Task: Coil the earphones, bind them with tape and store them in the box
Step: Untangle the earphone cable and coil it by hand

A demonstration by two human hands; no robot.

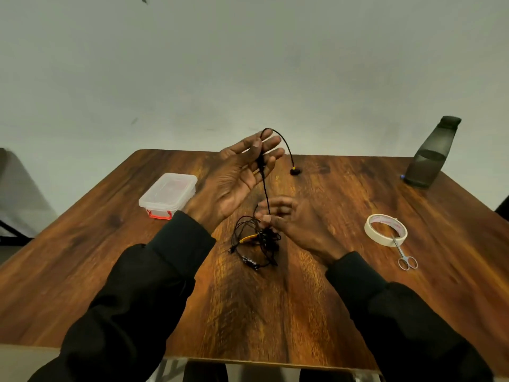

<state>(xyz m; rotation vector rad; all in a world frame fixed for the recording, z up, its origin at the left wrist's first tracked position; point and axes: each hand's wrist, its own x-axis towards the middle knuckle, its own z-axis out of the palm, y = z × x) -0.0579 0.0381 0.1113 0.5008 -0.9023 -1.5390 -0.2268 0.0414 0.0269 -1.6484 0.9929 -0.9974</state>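
Left hand (239, 175) is raised with its palm facing the camera and its fingers nearly straight. Its thumb pins the black cable of the earphones (265, 235) against them. The cable loops over the fingertips and drops on the far side to one earbud (295, 170), which hangs just above the table (275, 312). From that pinch the cable runs almost straight down and toward the person to the right hand (292, 224). That hand sits lower and nearer, fingers loosely curled, and seems to nip the line between thumb and forefinger just above the loose heap. The taut run therefore lies along the line from upper hand to lower hand, and the bulk to be wound rests on the table beside the right fingertips. I judge the right hand is the one placed to feed turns round the left. The box (168, 195), lid on, stands to the left beyond the left sleeve, and the tape (371, 235) lies well apart to the right. Blur softens the right fingertips, so its exact grip is uncertain. The heap's strands overlap too much to trace, and I cannot tell whether a second earbud lies among them.
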